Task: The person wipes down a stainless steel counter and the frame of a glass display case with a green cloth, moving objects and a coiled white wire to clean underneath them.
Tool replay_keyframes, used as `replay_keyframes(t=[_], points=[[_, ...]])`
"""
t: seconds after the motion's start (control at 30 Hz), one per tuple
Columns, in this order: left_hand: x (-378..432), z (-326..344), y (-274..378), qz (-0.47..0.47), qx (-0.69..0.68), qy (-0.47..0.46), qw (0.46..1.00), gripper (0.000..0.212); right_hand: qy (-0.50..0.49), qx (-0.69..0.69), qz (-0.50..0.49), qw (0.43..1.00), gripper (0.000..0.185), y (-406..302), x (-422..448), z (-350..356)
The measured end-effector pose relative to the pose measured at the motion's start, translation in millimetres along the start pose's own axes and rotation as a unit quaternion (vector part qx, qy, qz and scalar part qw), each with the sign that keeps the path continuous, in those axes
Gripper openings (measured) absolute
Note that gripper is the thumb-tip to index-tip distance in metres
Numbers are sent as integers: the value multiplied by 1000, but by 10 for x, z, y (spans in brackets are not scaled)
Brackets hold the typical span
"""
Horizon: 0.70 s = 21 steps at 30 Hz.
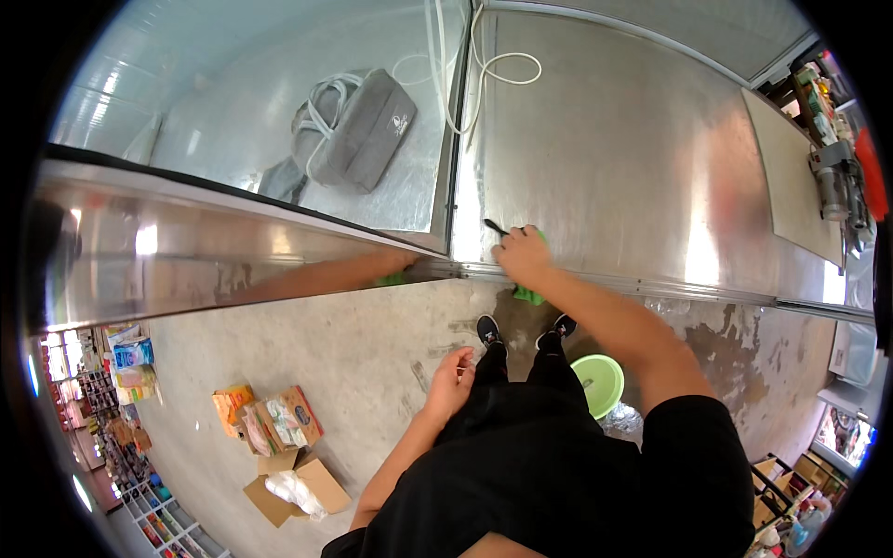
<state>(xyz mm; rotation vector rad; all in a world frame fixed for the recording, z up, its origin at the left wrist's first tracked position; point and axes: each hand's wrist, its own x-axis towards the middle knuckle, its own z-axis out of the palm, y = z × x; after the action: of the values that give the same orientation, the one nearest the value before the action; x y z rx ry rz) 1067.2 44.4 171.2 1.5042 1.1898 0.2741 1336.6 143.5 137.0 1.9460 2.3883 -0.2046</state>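
Observation:
My right hand presses down near the front edge of a stainless-steel counter. It grips a green cloth, part of which hangs over the counter's edge. A slim black handle sticks out past my fingers; the rest of that tool is hidden under the hand. My left hand hangs beside my left thigh, empty, its fingers loosely curled and apart.
A glass-sided case to the left holds a grey fabric bag. White cable loops over the counter. A light-green basin stands by my feet on wet-patched concrete. Cardboard boxes lie left; a board rests right.

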Motion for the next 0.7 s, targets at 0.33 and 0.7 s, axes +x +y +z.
replay_keyframes(t=[0.33, 0.7], points=[[8, -91, -107, -27, 13, 12, 999, 32, -382, 505, -44, 772, 27, 931, -1696, -371], [194, 45, 97, 40, 40, -27, 998, 34, -70, 288, 210, 932, 24, 432, -1559, -328]])
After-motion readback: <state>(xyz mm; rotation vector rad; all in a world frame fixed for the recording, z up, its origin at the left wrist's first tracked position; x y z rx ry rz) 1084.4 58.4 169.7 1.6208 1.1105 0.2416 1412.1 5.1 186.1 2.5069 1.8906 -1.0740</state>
